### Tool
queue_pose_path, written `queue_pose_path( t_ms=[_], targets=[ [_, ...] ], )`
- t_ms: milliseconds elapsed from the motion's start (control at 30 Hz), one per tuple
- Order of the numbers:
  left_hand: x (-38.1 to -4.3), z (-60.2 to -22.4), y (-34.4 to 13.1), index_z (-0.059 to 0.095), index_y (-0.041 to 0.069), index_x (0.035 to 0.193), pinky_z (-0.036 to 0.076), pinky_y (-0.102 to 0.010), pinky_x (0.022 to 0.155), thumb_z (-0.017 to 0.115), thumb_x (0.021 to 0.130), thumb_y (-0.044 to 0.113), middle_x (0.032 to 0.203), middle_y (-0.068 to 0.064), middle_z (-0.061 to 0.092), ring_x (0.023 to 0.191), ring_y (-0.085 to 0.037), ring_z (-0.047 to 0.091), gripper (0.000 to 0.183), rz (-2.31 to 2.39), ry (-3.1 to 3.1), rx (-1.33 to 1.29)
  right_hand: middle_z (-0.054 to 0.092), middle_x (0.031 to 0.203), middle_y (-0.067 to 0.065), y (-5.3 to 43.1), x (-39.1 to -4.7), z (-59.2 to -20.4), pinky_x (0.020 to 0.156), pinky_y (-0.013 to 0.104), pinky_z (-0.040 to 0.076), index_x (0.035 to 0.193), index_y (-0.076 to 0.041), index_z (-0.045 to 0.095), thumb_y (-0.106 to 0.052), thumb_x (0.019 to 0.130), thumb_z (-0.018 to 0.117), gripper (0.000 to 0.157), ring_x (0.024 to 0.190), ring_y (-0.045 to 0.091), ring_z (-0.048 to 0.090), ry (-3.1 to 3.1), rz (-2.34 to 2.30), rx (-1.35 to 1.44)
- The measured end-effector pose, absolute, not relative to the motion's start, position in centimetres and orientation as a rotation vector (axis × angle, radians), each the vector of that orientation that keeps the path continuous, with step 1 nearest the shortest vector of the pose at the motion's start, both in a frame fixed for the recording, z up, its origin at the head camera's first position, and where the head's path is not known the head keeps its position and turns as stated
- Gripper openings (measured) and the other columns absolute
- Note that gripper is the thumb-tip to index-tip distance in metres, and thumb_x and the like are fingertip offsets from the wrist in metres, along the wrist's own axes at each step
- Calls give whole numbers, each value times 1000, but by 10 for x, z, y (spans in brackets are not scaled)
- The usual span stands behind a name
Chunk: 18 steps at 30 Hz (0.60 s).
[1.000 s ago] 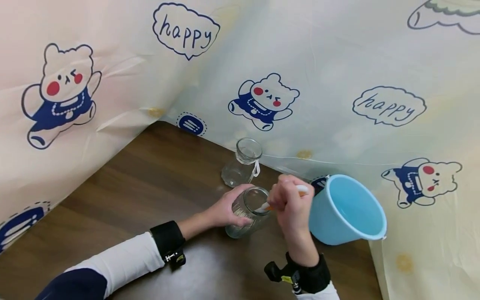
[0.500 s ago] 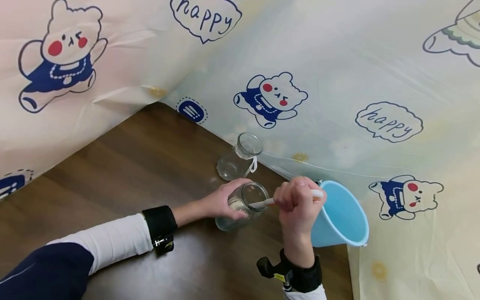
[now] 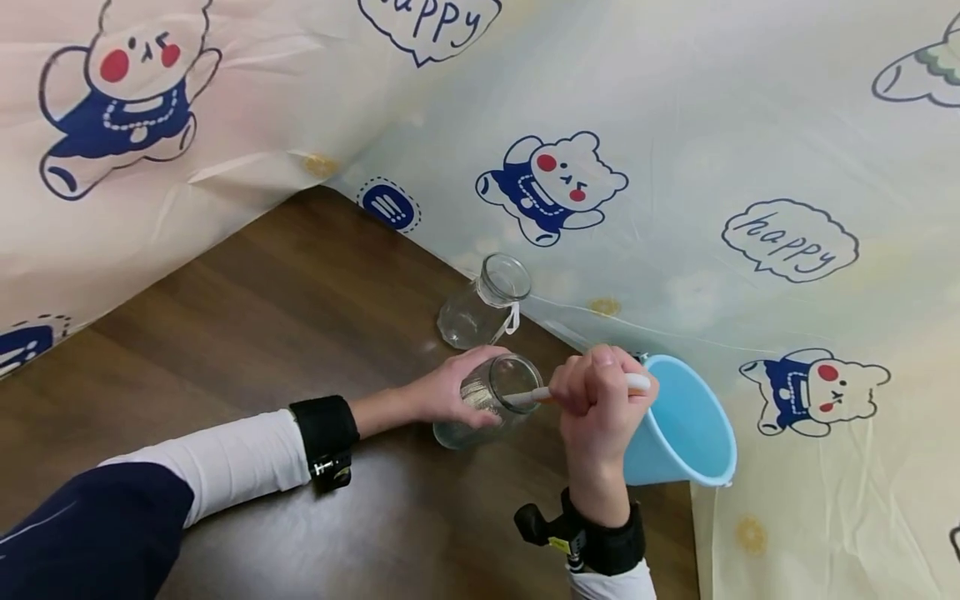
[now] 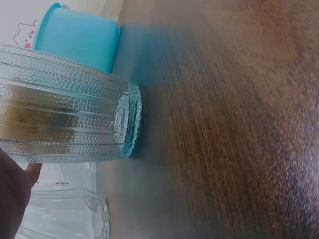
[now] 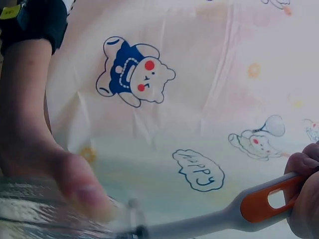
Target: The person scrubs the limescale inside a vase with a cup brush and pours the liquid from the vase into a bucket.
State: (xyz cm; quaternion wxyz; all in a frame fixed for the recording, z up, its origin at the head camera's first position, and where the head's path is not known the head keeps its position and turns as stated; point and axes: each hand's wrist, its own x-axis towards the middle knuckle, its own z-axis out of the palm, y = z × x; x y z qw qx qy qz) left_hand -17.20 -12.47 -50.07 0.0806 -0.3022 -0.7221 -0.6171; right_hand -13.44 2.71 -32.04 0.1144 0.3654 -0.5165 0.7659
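A clear glass jar (image 4: 84,107) is held at the middle of the worktop (image 3: 262,333), in from the far edge; whether its base touches the wood cannot be told. Through its mouth a white-and-orange brush (image 5: 227,218) is pushed, and behind the ribbed glass a brownish patch, taken to be the brush's head, is seen from the left wrist. The jar's side is clasped by the left hand (image 3: 446,393), fingers wrapped behind and thumb in front; the brush's handle is gripped in the fist of the right hand (image 3: 603,400).

The step in hand is judged to be the working of the brush inside the jar. By that reading, a steady grip on the glass is called for next, with the handle kept in line with the mouth.

Just beyond the jar, close to the far edge, a glass vase (image 3: 471,317) tied with a white bow (image 3: 513,319) is left standing. Near the worktop's right corner, a light-blue bucket (image 3: 652,458) is partly hidden by the right hand. The far and left edges are backed by a printed cloth (image 3: 667,117).

Compared with a second earlier, more white shaft is bared between rim and fist; both grips are unchanged.
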Motion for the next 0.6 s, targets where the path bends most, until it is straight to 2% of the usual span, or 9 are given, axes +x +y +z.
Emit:
queue_pose_path(
  t_ms=[333, 600],
  targets=[
    [-173, -504, -128, 48, 14, 150, 50, -38, 102, 90, 74, 31, 143, -6, 58, 122, -20, 57, 88, -1875, -2179, -889, 26, 47, 3, 23, -140, -338, 35, 29, 20, 56, -6, 31, 2, 97, 41, 43, 36, 14, 24, -1607, 2296, 972],
    [-175, -505, -124, 49, 12, 149, 49, -37, 104, 89, 71, 33, 142, -6, 59, 125, -19, 58, 90, -1854, -2132, -905, 23, 48, 0, 28, -133, -319, 35, 24, 20, 54, -7, 25, 0, 97, 49, 49, 38, 10, 24, -1426, 2263, 1061]
  ],
)
